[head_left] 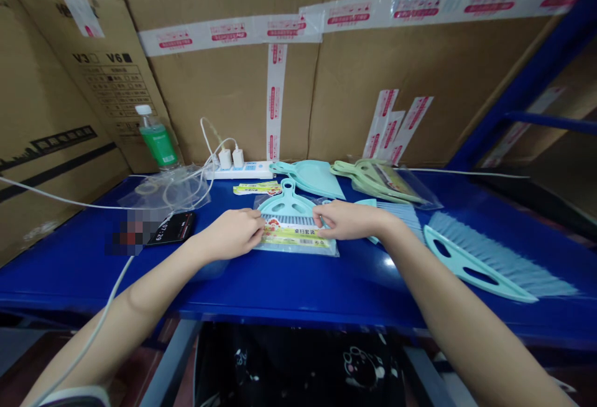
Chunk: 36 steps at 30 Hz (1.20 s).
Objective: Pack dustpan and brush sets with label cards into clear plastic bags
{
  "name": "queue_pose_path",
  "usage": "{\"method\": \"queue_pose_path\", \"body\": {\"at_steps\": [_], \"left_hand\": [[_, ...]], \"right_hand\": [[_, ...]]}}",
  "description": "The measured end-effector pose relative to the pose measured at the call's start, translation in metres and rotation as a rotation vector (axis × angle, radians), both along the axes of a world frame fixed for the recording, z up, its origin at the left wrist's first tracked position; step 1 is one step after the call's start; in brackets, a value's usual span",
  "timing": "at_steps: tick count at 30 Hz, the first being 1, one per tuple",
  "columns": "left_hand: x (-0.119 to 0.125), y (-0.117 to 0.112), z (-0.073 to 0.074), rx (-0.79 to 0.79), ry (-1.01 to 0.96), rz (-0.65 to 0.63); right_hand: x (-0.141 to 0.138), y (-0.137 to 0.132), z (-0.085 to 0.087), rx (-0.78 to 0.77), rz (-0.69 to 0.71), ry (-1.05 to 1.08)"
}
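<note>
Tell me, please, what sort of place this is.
Probably a work corner in a storeroom or workshop: brown cardboard panels with red-printed white tape stand behind a glossy blue table, which holds a clear-bagged pale turquoise plastic dustpan-and-brush set.

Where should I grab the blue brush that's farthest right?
I'd grip the blue brush by its flat plastic handle, coming from the side nearest you, maybe with fingers through the long slots. The plastic edge faces you, while the soft bristles fan out the other way and would probably bend if squeezed.
</note>
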<state>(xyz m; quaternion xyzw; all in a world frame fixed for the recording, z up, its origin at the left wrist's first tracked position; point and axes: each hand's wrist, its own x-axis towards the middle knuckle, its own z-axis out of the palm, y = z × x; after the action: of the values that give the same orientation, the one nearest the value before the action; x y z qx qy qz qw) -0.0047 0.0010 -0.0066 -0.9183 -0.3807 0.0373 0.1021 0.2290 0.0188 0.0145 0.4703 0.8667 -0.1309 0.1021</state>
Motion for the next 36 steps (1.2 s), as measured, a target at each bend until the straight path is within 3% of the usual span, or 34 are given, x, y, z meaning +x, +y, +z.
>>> {"method": "queue_pose_path", "body": {"at_steps": [36], "left_hand": [[0.0002,-0.0002,0.0006,0.010,0.012,-0.010]], "right_hand": [[-0.0003,-0.0009,0.0006,0.000,0.002,0.003]]}}
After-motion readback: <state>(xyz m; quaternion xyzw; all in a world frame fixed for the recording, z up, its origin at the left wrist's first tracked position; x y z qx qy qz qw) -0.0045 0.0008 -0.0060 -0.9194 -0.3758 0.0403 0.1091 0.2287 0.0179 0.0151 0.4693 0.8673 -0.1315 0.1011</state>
